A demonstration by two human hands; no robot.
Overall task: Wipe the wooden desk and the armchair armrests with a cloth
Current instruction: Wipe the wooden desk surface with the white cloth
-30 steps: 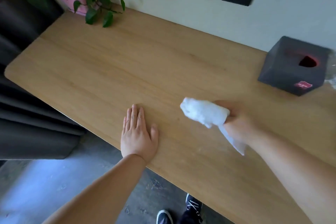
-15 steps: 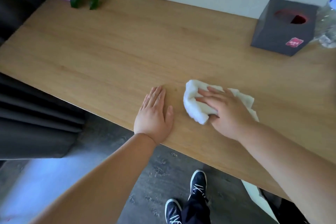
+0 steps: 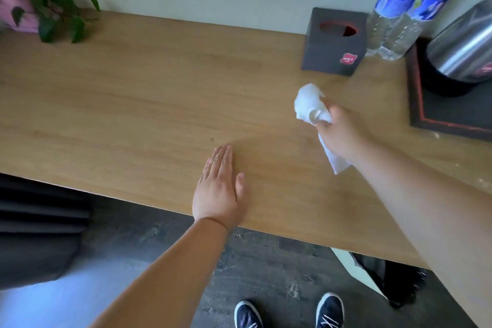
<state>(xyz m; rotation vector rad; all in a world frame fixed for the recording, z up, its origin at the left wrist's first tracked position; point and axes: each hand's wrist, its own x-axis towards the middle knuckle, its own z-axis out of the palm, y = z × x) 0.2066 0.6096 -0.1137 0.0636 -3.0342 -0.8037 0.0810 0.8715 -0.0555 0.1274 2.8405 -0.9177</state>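
The wooden desk [image 3: 138, 104] spans the view, its front edge running from mid left down to the lower right. My right hand [image 3: 343, 133] grips a crumpled white cloth [image 3: 310, 106] over the desk's right half, just in front of the tissue box; a loose tail of the cloth hangs below my wrist. My left hand [image 3: 219, 189] lies flat on the desk near the front edge, palm down, fingers together, holding nothing. No armchair shows in the view.
A dark grey tissue box [image 3: 332, 42] stands at the back right. Beside it are two water bottles [image 3: 399, 8] and a steel kettle [image 3: 463, 48] on a dark tray [image 3: 436, 117]. A potted plant [image 3: 34, 0] sits at the back left. Dark curtains [image 3: 40, 221] hang under the desk's left side.
My right hand has bunched the cloth up from flat and carried it right and toward the tissue box. My left hand stays flat on the desk. The view has shifted right.
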